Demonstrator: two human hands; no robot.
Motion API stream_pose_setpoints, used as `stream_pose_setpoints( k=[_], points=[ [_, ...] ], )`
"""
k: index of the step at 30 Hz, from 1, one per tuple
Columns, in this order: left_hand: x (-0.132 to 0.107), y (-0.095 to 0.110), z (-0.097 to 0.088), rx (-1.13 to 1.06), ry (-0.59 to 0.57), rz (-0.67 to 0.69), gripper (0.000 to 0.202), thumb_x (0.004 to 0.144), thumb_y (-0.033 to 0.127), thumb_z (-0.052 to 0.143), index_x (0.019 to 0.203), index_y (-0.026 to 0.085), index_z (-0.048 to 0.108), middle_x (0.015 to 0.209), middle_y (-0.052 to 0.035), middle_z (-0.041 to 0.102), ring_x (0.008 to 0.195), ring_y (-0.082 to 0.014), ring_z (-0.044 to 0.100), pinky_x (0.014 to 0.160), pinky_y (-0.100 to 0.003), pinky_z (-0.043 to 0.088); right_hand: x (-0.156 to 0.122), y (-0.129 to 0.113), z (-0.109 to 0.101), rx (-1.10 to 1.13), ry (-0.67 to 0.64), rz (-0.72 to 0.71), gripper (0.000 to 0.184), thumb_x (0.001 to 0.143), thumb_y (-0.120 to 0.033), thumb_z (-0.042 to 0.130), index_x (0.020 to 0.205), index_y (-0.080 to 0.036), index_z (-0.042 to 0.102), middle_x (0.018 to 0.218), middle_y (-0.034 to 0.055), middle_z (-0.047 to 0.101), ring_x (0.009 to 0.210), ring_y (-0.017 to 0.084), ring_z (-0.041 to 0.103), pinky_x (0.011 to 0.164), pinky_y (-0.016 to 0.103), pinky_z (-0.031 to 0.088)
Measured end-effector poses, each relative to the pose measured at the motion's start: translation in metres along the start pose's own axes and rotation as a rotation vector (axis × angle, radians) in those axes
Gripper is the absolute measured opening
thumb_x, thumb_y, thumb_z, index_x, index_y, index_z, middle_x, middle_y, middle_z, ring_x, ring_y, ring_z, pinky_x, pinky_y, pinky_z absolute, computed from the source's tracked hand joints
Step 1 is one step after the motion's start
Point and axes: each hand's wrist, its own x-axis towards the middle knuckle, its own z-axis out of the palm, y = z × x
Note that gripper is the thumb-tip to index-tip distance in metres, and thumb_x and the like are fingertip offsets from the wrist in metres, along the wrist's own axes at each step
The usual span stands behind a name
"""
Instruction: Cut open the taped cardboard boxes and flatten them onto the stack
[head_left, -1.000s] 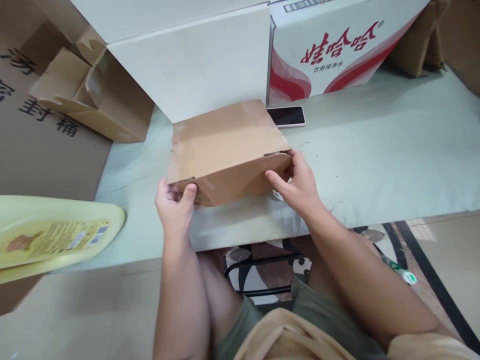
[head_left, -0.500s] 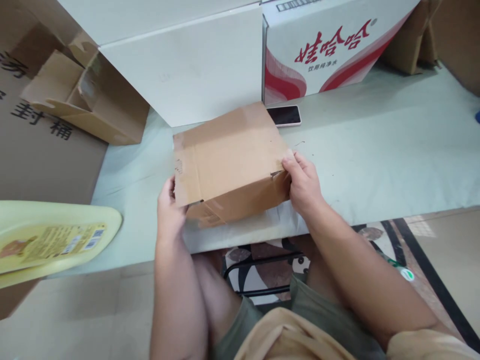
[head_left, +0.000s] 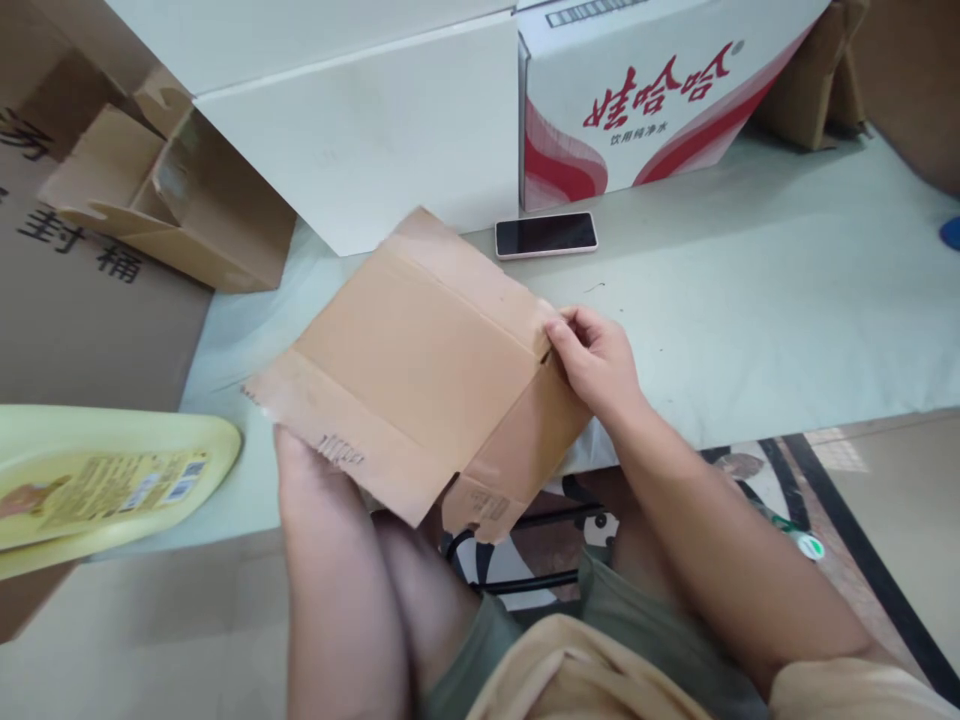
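Note:
A brown cardboard box is tilted over the front edge of the table, its flaps spread out and a lower panel bent down toward my lap. My right hand pinches the corner of its right flap between thumb and fingers. At the left, my left hand reaches beneath the flap with printed marks; its fingers are hidden by the cardboard. Just behind the box, a phone with a dark screen lies flat on the table.
The table wears a pale green cover. White boxes and a red-and-white printed carton stand at the back. At the left are an opened cardboard box and a yellow bottle. A blue object shows at the right edge.
The box has turned and tipped toward me, its left side coming down and nearer. My left hand has gone under the flap. More of the phone is now uncovered.

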Motion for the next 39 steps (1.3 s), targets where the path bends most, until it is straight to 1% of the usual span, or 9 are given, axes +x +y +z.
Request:
stream_pose_setpoints(
  k=[4, 8, 13, 16, 22, 29, 31, 35, 39],
  points=[
    [0.014, 0.008, 0.003, -0.062, 0.072, 0.088, 0.054, 0.077, 0.071, 0.076, 0.106, 0.026, 0.074, 0.119, -0.0055, 0.082, 0.137, -0.0326, 0.064, 0.109, -0.047, 0.059, 0.005, 0.007, -0.002, -0.078, 0.051, -0.063, 0.028, 0.086, -0.049, 0.063, 0.098, -0.024, 0.070, 0.101, 0.0072, 0.074, 0.099, 0.027, 0.067, 0.099, 0.046, 0.052],
    [0.014, 0.005, 0.000, -0.075, 0.125, 0.108, 0.049, 0.080, 0.068, 0.072, 0.105, 0.026, 0.074, 0.117, -0.0068, 0.083, 0.144, -0.0336, 0.060, 0.114, -0.052, 0.056, 0.006, 0.011, -0.003, 0.106, 0.017, 0.162, 0.053, 0.078, -0.053, 0.074, 0.121, -0.023, 0.064, 0.123, 0.0109, 0.073, 0.093, 0.024, 0.070, 0.091, 0.045, 0.057],
    [0.007, 0.014, 0.008, -0.099, 0.120, 0.174, 0.060, 0.080, 0.073, 0.072, 0.113, 0.023, 0.073, 0.130, -0.0077, 0.079, 0.153, -0.0327, 0.053, 0.123, -0.046, 0.048, 0.007, 0.010, -0.006, 0.174, -0.122, 0.222, 0.049, 0.073, -0.056, 0.081, 0.104, -0.020, 0.068, 0.097, 0.0062, 0.076, 0.086, 0.023, 0.069, 0.080, 0.039, 0.056],
    [0.003, 0.021, 0.019, -0.205, 0.010, 0.174, 0.065, 0.086, 0.074, 0.069, 0.124, 0.021, 0.071, 0.140, -0.0092, 0.075, 0.156, -0.0320, 0.049, 0.130, -0.045, 0.040, 0.010, 0.012, -0.006, 0.131, 0.017, 0.165, 0.042, 0.072, -0.054, 0.080, 0.095, -0.020, 0.069, 0.096, 0.0055, 0.077, 0.086, 0.023, 0.069, 0.080, 0.039, 0.056],
    [0.014, 0.006, 0.013, -0.268, 0.155, -0.180, 0.022, 0.084, 0.021, 0.078, 0.105, 0.017, 0.073, 0.099, -0.0092, 0.083, 0.128, -0.0280, 0.073, 0.130, -0.045, 0.042, 0.013, 0.013, -0.005, 0.308, 0.140, 0.135, 0.052, 0.074, -0.063, 0.079, 0.107, -0.026, 0.062, 0.094, 0.0025, 0.072, 0.083, 0.021, 0.069, 0.076, 0.036, 0.058],
    [0.021, 0.010, 0.031, -0.406, 0.296, -0.184, 0.024, 0.103, 0.025, 0.052, 0.115, 0.016, 0.071, 0.093, -0.0077, 0.084, 0.103, -0.0204, 0.080, 0.118, -0.036, 0.051, -0.008, -0.008, -0.004, 0.415, -0.567, 0.263, 0.064, 0.064, -0.076, 0.088, 0.083, -0.022, 0.062, 0.065, -0.0028, 0.056, 0.050, 0.009, 0.047, 0.043, 0.023, 0.039],
    [0.021, 0.013, 0.041, -0.419, 0.277, -0.199, 0.024, 0.102, 0.024, 0.052, 0.113, 0.015, 0.071, 0.091, -0.0077, 0.083, 0.094, -0.0197, 0.079, 0.109, -0.033, 0.056, -0.015, -0.012, -0.006, 0.394, -0.643, 0.326, 0.062, 0.066, -0.075, 0.088, 0.080, -0.021, 0.061, 0.061, -0.0038, 0.053, 0.047, 0.008, 0.043, 0.040, 0.023, 0.036],
    [0.025, 0.021, 0.054, -0.540, 0.207, -0.282, 0.038, 0.100, 0.049, 0.047, 0.099, 0.017, 0.069, 0.081, -0.0071, 0.078, 0.075, -0.0219, 0.076, 0.076, -0.036, 0.062, -0.019, -0.022, -0.017, 0.419, -0.397, 0.339, 0.063, 0.065, -0.074, 0.090, 0.084, -0.021, 0.062, 0.058, -0.0047, 0.053, 0.045, 0.008, 0.043, 0.038, 0.021, 0.036],
    [0.025, 0.031, 0.054, -0.639, 0.249, -0.406, 0.042, 0.096, 0.051, 0.044, 0.092, 0.016, 0.066, 0.073, -0.0035, 0.073, 0.063, -0.0188, 0.073, 0.059, -0.034, 0.058, -0.022, -0.030, -0.050, 0.418, 0.179, 0.180, 0.063, 0.063, -0.068, 0.093, 0.090, -0.022, 0.060, 0.064, -0.0051, 0.058, 0.046, 0.009, 0.049, 0.036, 0.021, 0.040]
  ],
)
